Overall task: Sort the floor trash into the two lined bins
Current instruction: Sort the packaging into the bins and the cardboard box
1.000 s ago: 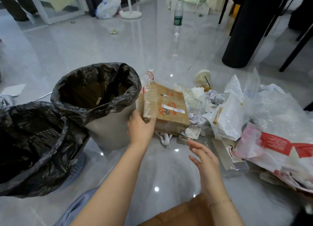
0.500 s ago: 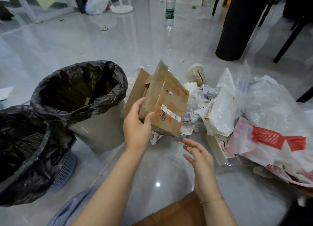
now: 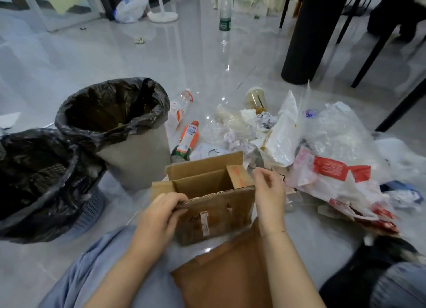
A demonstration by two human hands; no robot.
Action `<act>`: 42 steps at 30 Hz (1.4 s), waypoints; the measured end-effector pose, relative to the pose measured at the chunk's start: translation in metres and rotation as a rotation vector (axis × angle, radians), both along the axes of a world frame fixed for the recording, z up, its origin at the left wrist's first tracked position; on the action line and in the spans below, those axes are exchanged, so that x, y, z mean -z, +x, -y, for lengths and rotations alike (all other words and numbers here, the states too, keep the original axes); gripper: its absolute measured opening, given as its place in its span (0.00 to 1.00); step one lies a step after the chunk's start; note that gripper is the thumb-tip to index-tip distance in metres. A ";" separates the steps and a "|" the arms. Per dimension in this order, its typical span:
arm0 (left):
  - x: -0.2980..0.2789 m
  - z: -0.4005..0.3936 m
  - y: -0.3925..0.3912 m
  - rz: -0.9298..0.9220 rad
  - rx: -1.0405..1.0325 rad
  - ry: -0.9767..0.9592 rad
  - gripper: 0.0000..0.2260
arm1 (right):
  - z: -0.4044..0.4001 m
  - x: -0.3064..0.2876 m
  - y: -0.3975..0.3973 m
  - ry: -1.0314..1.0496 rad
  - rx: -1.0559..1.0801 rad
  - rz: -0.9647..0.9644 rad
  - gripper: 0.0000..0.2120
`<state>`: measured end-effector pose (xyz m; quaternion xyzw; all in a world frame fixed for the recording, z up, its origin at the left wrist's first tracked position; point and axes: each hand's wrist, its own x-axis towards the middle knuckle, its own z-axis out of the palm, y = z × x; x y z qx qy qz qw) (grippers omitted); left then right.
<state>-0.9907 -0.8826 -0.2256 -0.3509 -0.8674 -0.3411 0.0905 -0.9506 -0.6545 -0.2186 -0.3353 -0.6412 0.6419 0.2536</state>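
An open brown cardboard box [image 3: 214, 206] stands upright on the floor just in front of my knees, its flaps up. My left hand [image 3: 161, 213] grips the near left rim of the box, fingers curled over the edge. My right hand [image 3: 268, 192] holds the right side of the box by its flap. Two bins lined with black bags stand to the left: a grey one [image 3: 136, 155] close to the box and a mesh one [image 3: 34, 180] at the far left. Loose trash lies beyond the box: an orange bottle [image 3: 189, 137], a clear bottle [image 3: 178, 109], crumpled paper [image 3: 242, 123].
Plastic bags [image 3: 334, 134] and a red-and-white wrapper [image 3: 332, 174] are heaped at the right. A plastic cup [image 3: 255, 99] lies behind the heap. A black pillar [image 3: 306, 35] and chair legs stand at back right. An upright water bottle [image 3: 224, 12] stands far back.
The box was lifted off the trash pile by my left hand, turned upright and brought close to my knees. My right hand has taken hold of its right side. Bottles underneath now show.
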 end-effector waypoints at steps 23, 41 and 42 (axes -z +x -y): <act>-0.017 -0.032 -0.044 0.402 -0.046 -0.594 0.45 | 0.004 -0.022 0.012 0.543 -0.627 0.451 0.15; 0.031 -0.015 -0.045 0.371 -0.138 -0.329 0.20 | 0.003 -0.039 -0.030 0.767 -0.684 0.516 0.09; 0.030 -0.015 -0.044 0.371 -0.146 -0.325 0.19 | -0.005 -0.034 -0.029 0.579 -0.606 0.485 0.10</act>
